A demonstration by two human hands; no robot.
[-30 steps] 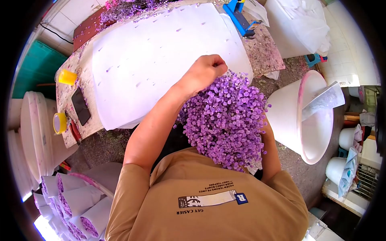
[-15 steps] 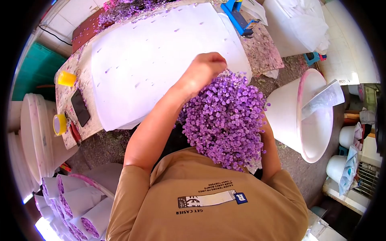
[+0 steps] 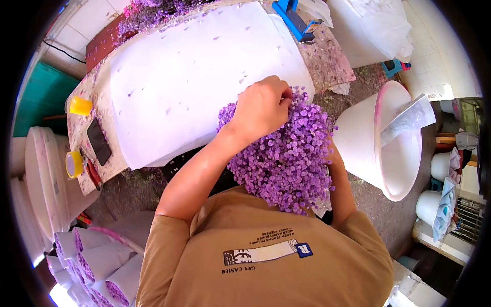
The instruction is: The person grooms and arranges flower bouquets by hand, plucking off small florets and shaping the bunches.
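A big bunch of small purple flowers (image 3: 291,158) stands in front of my chest, its blossoms facing up and its stems out of sight. Over the far edge of the bunch is my left hand (image 3: 266,105), with fingers curled and thumb and forefinger pinched on a sprig among the blossoms. My right forearm (image 3: 341,192) runs up behind the bunch on its right side. The flowers hide my right hand and its fingers. Beyond the bunch, white paper sheets (image 3: 194,77) lie on the table, with a few fallen petals on them.
On the table's left side lie yellow tape rolls (image 3: 80,106), a phone (image 3: 99,141) and red-handled pliers (image 3: 93,174). A blue tape dispenser (image 3: 294,21) sits at the back. To the right stands a large white tub (image 3: 358,143); paper-wrapped bunches (image 3: 105,256) are at lower left.
My left hand has moved inward and down over the blossoms, its back turned more upward. The bunch spreads further out on the left behind my wrist. The camera has shifted slightly.
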